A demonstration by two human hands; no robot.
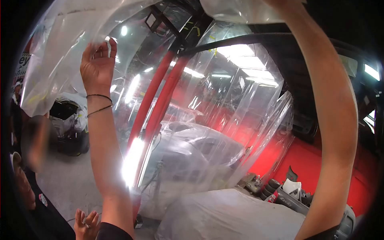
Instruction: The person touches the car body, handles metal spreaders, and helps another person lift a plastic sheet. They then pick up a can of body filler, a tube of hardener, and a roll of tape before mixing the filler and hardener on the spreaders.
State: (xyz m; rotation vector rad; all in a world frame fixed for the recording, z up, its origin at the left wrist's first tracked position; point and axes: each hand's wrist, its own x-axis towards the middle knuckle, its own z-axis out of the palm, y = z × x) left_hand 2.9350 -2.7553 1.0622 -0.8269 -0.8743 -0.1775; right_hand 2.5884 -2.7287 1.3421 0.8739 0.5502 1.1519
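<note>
My left hand (pixel 98 68) is raised at the upper left, palm toward me, with loosely bent fingers apart. Its fingertips are right at a clear plastic sheet (pixel 60 44) that hangs from the top left. Two dark bands circle that wrist. Reaching up along the right side, my right hand (pixel 282 5) is at the top edge, its fingers out of frame. Beside it, a bunched stretch of translucent plastic sheet (pixel 240 11) sags from the top.
Red posts (pixel 158 100) with a bright lamp (pixel 133 164) stand ahead. Behind hanging plastic is a covered car (pixel 200 140). A pale cover (pixel 232 214) lies below. At left is a person in black (pixel 46 208), whose ringed hand (pixel 87 226) shows low. Car parts (pixel 292 192) sit right.
</note>
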